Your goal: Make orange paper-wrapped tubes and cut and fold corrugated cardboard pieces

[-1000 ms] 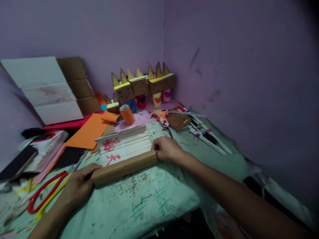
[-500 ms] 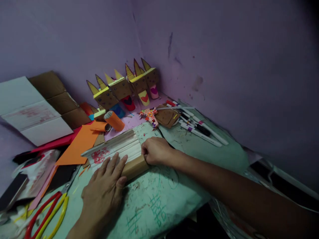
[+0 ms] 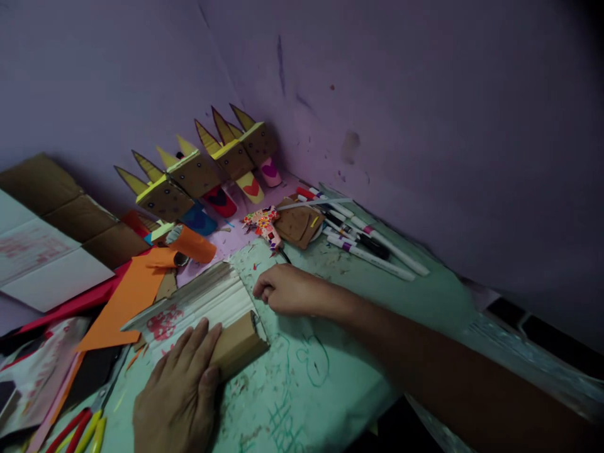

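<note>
My left hand (image 3: 177, 393) lies flat with fingers stretched over a piece of corrugated cardboard (image 3: 240, 346), part of which is folded up into a brown ridge along the near side. The upper face of the cardboard is whitish, with a red print partly under my fingers. Just past the cardboard's right end, my right hand (image 3: 285, 289) is curled into a loose fist, apart from it, and nothing shows in its fingers. Behind that fist lies a patterned glue gun (image 3: 265, 223), its cord running toward my hand.
Cardboard figures with pointed yellow crowns (image 3: 191, 170) stand along the wall. Several markers (image 3: 368, 251) lie at the right beside brown cardboard pieces (image 3: 297, 220). On the left are orange paper (image 3: 125, 302), orange rolls (image 3: 193, 244), an unfolded box (image 3: 51, 258) and red-yellow scissors (image 3: 80, 428).
My right fist has come off the cardboard's right end, which now shows. My left hand still presses on it. The view has shifted, so most things sit further left.
</note>
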Motion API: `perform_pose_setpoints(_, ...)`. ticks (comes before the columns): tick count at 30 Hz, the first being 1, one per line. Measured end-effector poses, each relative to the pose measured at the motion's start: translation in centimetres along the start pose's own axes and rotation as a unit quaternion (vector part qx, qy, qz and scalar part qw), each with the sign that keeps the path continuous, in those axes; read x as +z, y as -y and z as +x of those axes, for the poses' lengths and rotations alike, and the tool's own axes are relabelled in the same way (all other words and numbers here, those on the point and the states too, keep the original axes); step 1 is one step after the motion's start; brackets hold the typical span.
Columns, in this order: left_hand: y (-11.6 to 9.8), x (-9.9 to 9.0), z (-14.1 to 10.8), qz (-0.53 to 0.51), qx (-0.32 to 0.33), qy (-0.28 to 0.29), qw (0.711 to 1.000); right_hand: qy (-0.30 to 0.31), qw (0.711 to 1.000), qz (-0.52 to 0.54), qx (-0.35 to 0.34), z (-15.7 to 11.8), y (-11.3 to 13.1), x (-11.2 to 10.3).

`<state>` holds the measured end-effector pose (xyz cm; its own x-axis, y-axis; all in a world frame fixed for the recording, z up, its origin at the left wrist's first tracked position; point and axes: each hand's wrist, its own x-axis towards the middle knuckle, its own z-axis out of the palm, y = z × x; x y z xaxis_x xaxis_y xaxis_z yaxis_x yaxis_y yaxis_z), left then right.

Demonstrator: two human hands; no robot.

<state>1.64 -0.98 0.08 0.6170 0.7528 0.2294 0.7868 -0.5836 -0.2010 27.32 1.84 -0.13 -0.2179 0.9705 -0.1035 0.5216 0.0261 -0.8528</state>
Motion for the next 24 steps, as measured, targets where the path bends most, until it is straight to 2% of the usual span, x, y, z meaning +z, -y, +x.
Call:
perform_pose_setpoints(4,-0.4,-0.4,0.1,0.005,-0.002,0.004,1.0,-0.021,1.0,0.001,0.0,-0.2,0.3,0.2)
perform_pose_setpoints(10,-0.4,0.1,0.3,0.019,0.003,0.006,1.0,-0.047,0.999,-0.004,-0.02,-0.5,1.0,0.2)
perform_pose_setpoints(15,-0.9,-0.5,0.4,0.035,0.027,-0.024,0.999,-0.054,0.993,0.011,-0.102,-1.4,2.0,0.6)
perform_pose_setpoints(19,-1.4,-1.1,0.4,0.047,0.032,-0.029,0.998,-0.119,0.978,0.006,-0.171,-2.6,2.9,1.5)
perform_pose_setpoints(24,-1.7,-1.6,0.1,0.017,0.028,-0.002,0.999,-0.08,0.964,-0.109,-0.227,-3.9,3.8,3.3)
